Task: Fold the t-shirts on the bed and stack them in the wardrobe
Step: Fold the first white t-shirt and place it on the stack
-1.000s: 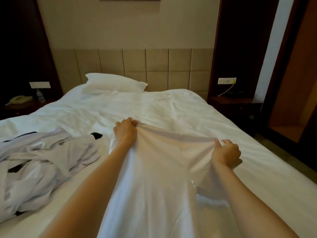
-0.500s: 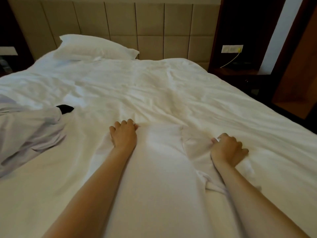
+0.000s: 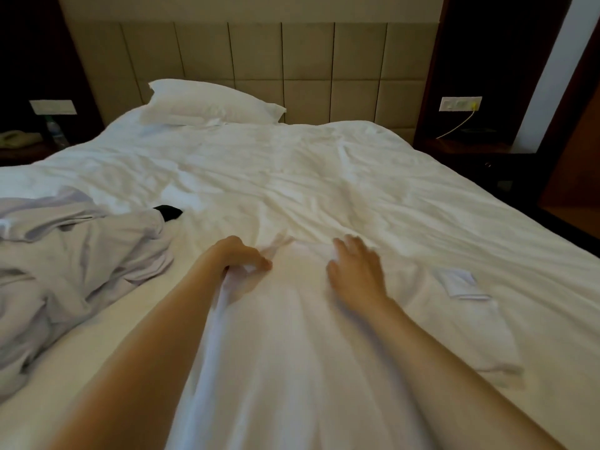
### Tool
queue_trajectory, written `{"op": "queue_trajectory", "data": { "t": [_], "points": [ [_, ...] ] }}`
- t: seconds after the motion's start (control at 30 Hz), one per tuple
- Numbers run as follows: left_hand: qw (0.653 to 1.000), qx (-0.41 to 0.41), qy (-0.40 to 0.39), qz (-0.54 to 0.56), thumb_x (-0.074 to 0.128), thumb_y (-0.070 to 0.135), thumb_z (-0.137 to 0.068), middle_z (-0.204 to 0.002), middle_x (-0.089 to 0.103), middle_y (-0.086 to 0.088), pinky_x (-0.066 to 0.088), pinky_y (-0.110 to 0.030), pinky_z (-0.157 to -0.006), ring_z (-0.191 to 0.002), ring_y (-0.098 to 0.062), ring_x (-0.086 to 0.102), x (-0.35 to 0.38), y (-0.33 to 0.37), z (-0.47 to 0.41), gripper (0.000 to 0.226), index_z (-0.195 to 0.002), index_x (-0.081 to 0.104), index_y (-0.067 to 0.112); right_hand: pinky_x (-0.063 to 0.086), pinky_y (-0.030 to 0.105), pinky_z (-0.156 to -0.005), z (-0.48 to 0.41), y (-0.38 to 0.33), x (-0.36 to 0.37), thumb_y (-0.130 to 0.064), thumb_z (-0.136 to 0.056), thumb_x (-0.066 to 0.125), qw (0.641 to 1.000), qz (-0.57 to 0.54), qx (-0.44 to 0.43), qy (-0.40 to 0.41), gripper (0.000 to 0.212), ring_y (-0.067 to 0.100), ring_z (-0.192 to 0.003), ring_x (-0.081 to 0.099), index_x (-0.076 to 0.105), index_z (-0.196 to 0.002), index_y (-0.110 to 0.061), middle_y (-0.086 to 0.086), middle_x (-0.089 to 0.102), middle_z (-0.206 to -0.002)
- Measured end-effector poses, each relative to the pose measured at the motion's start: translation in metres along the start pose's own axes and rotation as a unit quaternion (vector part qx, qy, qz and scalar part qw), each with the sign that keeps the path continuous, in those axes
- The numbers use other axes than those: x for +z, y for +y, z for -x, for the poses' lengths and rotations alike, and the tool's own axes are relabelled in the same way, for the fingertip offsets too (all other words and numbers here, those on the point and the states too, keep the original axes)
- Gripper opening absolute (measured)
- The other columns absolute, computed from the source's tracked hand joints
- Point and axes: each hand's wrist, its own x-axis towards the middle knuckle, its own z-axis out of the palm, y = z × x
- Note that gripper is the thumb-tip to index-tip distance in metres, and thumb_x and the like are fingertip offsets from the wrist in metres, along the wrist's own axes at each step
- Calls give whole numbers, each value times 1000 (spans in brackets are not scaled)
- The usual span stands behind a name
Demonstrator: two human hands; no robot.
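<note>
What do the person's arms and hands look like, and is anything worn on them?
The left forearm and right forearm are bare; no sleeve is in view. The left hand and right hand wear no glove, and no watch or bracelet shows. The right hand is blurred, so a thin ring cannot be excluded.

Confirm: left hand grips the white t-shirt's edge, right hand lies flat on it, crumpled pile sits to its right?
No: in the head view the crumpled pile lies left of the white t-shirt. The left hand grips its edge; the right hand lies flat on it.
</note>
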Motion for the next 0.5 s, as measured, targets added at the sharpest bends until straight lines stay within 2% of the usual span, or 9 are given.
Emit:
{"op": "queue_trajectory", "data": {
  "t": [0.07, 0.13, 0.27, 0.33, 0.4, 0.5],
  "points": [
    [996, 12, 6, 87, 78, 28, -74, -97, 60, -13, 47, -31, -76, -84, -26, 57, 1, -8, -3, 39, -97, 60, 1, 3, 41, -117, 2, -22, 14, -34, -101, 29, 996, -3, -61, -71, 54, 20, -147, 1, 13, -151, -18, 3, 5, -160],
    [981, 40, 50, 185, 76, 19, -75, -100, 64, -16, 49, -33, -82, -87, -28, 59, 6, -14, -4, 25, -91, 64, 3, -4, 45, -117, 2, -35, 25, -40, -102, 24, 990, -7, -67, -121, 56, 21, -147, -6, 8, -152, -21, 3, -3, -160],
    [949, 52, 160, 268, 73, 18, -79, -110, 55, -9, 44, -29, -81, -100, -26, 55, 22, -24, -9, 36, -111, 58, 11, -8, 49, -116, -4, -42, 38, -46, -101, 18, 989, -16, -38, -139, 57, 22, -147, -9, 4, -152, -24, 4, -5, -160],
    [939, 62, 197, 275, 70, 17, -81, -109, 52, -4, 41, -28, -80, -95, -21, 52, 28, -26, -9, 34, -111, 56, 14, -9, 50, -115, -8, -43, 39, -46, -101, 17, 989, -9, -40, -142, 58, 22, -147, -10, 4, -152, -24, 4, -6, -160],
    [934, 89, 206, 279, 67, 15, -82, -107, 57, -1, 41, -26, -79, -91, -18, 53, 31, -26, -13, 26, -107, 58, 16, -9, 51, -115, -11, -44, 39, -46, -101, 17, 989, -4, -47, -140, 58, 22, -146, -10, 3, -152, -24, 4, -7, -160],
    [937, 110, 146, 297, 66, 24, -85, -104, 65, -6, 50, -29, -83, -90, -22, 61, 28, -24, -14, 14, -98, 63, 18, -10, 53, -114, -16, -47, 40, -46, -101, 17, 989, -2, -58, -133, 57, 22, -146, -11, 3, -152, -25, 3, -8, -160]
  ]
}}
